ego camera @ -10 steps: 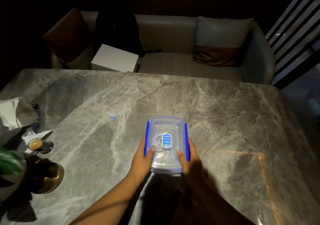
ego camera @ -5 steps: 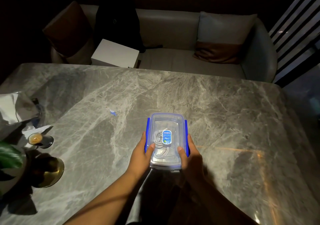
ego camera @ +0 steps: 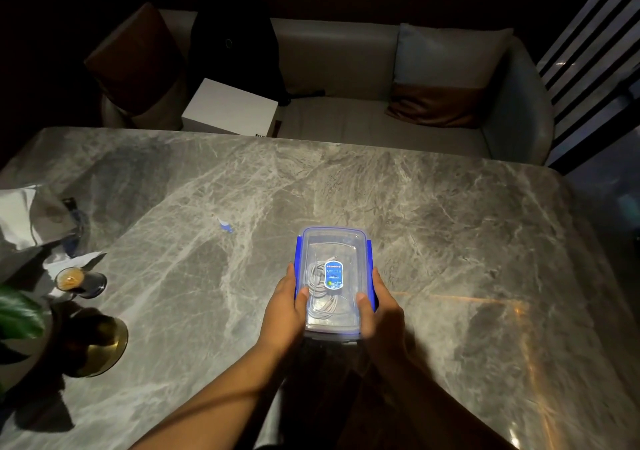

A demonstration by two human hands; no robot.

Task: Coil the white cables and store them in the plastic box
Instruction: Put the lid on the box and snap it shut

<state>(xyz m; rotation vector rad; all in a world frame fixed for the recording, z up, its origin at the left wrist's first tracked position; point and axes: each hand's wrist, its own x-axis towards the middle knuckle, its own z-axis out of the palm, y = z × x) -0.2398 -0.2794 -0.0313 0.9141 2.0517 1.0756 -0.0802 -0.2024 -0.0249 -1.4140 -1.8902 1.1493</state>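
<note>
Both hands clamp plastic box (ego camera: 334, 283): my left hand (ego camera: 285, 306), right hand (ego camera: 382, 311), thumbs on lid. White cables (ego camera: 320, 290) coiled inside, between palms. Press evenly, snap blue side clips (ego camera: 370, 269).

Dim room; grey sofa (ego camera: 346, 120); marble table (ego camera: 450, 242)

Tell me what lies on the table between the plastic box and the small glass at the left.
In the head view, only bare marble table lies between the plastic box and the small glass. A small blue scrap sits farther back, off that line.
</note>
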